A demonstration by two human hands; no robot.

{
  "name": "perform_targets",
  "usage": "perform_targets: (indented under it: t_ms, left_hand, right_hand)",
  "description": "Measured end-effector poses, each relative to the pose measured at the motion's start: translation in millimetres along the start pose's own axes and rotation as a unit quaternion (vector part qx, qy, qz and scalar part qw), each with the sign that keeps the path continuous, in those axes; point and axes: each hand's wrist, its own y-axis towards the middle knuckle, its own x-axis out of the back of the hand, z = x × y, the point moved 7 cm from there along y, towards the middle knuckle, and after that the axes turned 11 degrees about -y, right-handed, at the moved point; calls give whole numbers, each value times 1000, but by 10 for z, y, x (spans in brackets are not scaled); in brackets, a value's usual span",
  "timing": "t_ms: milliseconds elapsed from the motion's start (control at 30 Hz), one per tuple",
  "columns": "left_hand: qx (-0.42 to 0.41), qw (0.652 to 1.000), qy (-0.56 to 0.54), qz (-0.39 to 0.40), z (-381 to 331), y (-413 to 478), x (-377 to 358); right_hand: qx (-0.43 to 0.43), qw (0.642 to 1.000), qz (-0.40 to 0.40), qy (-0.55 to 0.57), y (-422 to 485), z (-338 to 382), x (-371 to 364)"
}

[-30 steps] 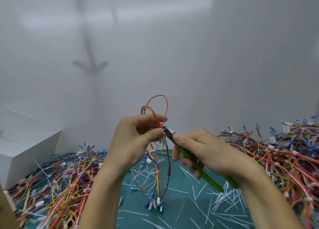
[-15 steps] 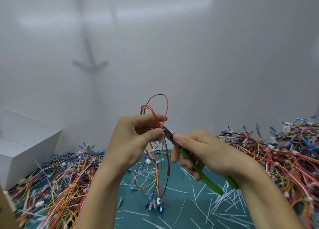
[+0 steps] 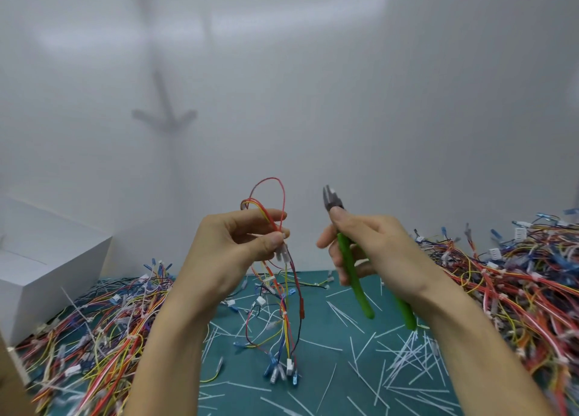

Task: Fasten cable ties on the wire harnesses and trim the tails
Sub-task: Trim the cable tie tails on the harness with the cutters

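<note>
Your left hand (image 3: 228,252) has thumb and forefinger pinched on the wire harness (image 3: 286,290) just under its red loop, and the rest dangles toward the teal mat (image 3: 313,368). The tie is mostly hidden behind your thumb. Your right hand (image 3: 376,252) is wrapped round the green cutters (image 3: 352,277), nose up, clear of the harness. Cut tails (image 3: 404,362) litter the mat, and the harness pile (image 3: 517,284) on your right runs off frame.

Multicolour harness (image 3: 284,304) pinched in my left hand (image 3: 232,252), dangling above mat (image 3: 313,368), red loop up; green-handled cutters (image 3: 349,268) in my right hand (image 3: 382,259), tip up, above mat.
</note>
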Motion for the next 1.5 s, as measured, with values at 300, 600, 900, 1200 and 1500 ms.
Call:
perform_targets:
  t_ms: [300, 600, 900, 1200, 1500]
  left_hand:
    - [14, 957, 186, 221, 192, -67, -577]
    - [63, 941, 240, 230, 405, -34, -571]
    - [363, 915, -176, -9, 1154, -66, -195]
    - [331, 783, -508, -138, 1205, 57, -191]
    - [224, 909, -350, -38, 734, 116, -86]
  right_hand:
    - [-3, 985, -154, -84, -1, -56, 121]
    - [7, 987, -120, -107, 44, -100, 6]
    - [91, 986, -96, -99, -52, 179, 21]
    - [87, 970, 187, -127, -156, 146, -374]
    - [-146, 962, -47, -227, 124, -564, -39]
